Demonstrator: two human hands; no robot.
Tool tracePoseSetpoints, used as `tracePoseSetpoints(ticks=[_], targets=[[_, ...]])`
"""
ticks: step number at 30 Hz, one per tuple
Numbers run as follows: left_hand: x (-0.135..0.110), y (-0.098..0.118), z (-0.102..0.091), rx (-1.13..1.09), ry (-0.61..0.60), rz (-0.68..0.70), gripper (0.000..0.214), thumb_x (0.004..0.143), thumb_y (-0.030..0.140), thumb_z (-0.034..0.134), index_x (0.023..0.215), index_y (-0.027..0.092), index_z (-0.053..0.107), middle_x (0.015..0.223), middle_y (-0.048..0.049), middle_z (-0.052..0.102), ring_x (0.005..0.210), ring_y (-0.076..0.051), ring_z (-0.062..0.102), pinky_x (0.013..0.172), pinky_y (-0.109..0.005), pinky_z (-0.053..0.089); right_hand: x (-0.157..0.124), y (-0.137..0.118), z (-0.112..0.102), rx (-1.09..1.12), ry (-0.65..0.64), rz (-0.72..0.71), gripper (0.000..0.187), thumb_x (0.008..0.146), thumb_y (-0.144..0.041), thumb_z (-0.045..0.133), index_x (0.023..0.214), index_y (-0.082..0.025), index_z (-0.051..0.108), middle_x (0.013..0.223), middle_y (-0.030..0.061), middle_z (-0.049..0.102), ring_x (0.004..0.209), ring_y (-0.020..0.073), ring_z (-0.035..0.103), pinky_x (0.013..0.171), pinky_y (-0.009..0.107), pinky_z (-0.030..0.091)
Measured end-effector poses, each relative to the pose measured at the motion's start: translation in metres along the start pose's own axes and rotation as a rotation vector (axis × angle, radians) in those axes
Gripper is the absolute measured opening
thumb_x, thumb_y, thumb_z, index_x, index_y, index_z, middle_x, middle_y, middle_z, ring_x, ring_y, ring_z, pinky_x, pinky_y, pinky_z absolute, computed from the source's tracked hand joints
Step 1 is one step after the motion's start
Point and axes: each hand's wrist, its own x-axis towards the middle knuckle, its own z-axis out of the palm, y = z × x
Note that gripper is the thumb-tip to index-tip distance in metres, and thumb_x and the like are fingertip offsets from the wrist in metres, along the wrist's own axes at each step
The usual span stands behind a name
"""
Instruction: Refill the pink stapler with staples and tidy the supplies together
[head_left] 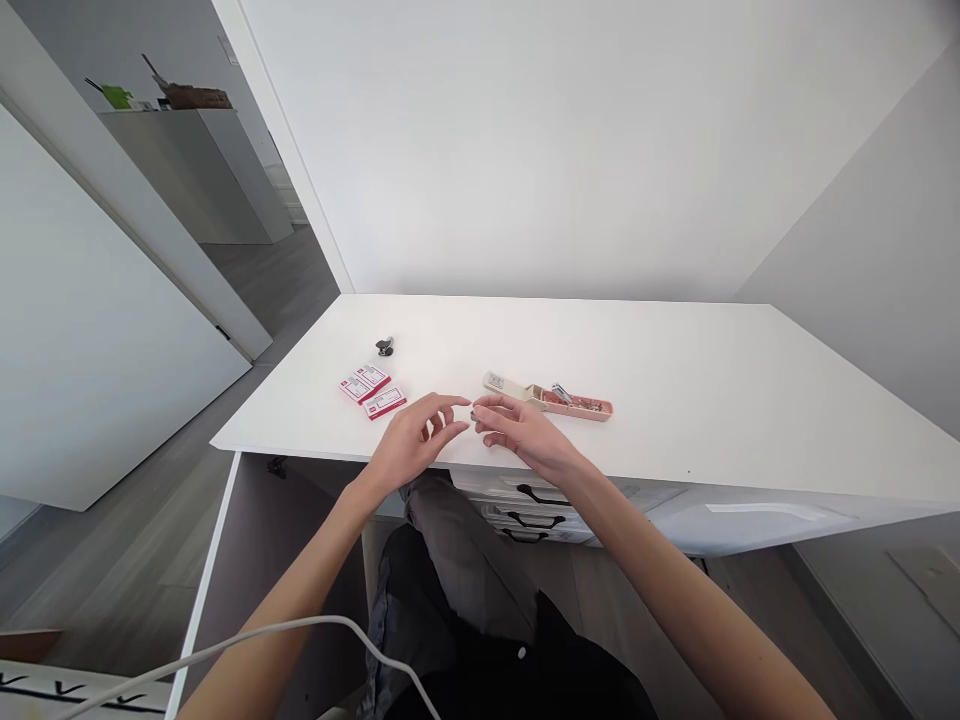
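My left hand (418, 430) is over the front part of the white desk, its index finger and thumb apart with nothing clearly between them. Facing it, my right hand (523, 430) pinches a small metallic piece (474, 416) at its fingertips. Its exact kind is too small to make out, and the fingers partly hide it. Just behind my right hand lies an open long case, with a cream lid (504, 384) and a pink tray (592, 408). Small metal items and a silver clip-like piece (561, 393) sit in the tray.
Several red-and-white cards or small boxes (365, 382) lie left of my hands, with a small dark clip-like object (385, 346) behind them. The white desk (690, 390) backs onto a wall. Drawers with black handles (536, 520) are below, and a white cable (300, 622) crosses my left forearm.
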Motion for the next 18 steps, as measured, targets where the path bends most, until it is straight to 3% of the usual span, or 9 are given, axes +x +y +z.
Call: tracePoseSetpoints(ticks=[4, 9, 13, 18], targets=[[0.017, 0.017, 0.009, -0.095, -0.034, 0.029, 0.037, 0.100, 0.056, 0.062, 0.114, 0.025, 0.076, 0.096, -0.0046, 0.072, 0.079, -0.016, 0.063, 0.065, -0.028, 0.050, -0.006, -0.007, -0.019, 0.042, -0.077, 0.069, 0.047, 0.084, -0.056, 0.085, 0.111, -0.019, 0.077, 0.105, 0.0090, 0.073, 0.093, 0.0187, 0.068, 0.084, 0.034, 0.061], [0.034, 0.028, 0.023, -0.169, -0.036, 0.000, 0.035, 0.094, 0.058, 0.071, 0.097, 0.023, 0.077, 0.094, -0.0043, 0.076, 0.075, -0.016, 0.062, 0.067, -0.029, 0.049, -0.010, -0.007, -0.037, -0.024, -0.071, 0.059, 0.048, 0.088, -0.059, 0.079, 0.113, -0.018, 0.077, 0.114, 0.0119, 0.075, 0.095, 0.0199, 0.070, 0.087, 0.037, 0.063], [0.044, 0.033, 0.037, -0.291, 0.031, -0.098, 0.037, 0.091, 0.059, 0.074, 0.093, 0.022, 0.077, 0.094, -0.0045, 0.078, 0.078, -0.017, 0.064, 0.069, -0.030, 0.049, -0.020, -0.015, -0.042, -0.105, 0.033, -0.068, 0.041, 0.092, -0.056, 0.075, 0.113, -0.021, 0.075, 0.119, 0.0111, 0.075, 0.098, 0.0204, 0.071, 0.084, 0.036, 0.063], [0.052, 0.040, 0.058, -0.449, 0.077, -0.239, 0.038, 0.088, 0.059, 0.075, 0.092, 0.022, 0.076, 0.100, -0.0056, 0.079, 0.085, -0.019, 0.067, 0.076, -0.032, 0.052, -0.033, -0.018, -0.038, -0.420, 0.254, -0.282, 0.033, 0.093, -0.049, 0.075, 0.116, -0.026, 0.072, 0.120, 0.0076, 0.077, 0.100, 0.0228, 0.073, 0.083, 0.039, 0.063]])
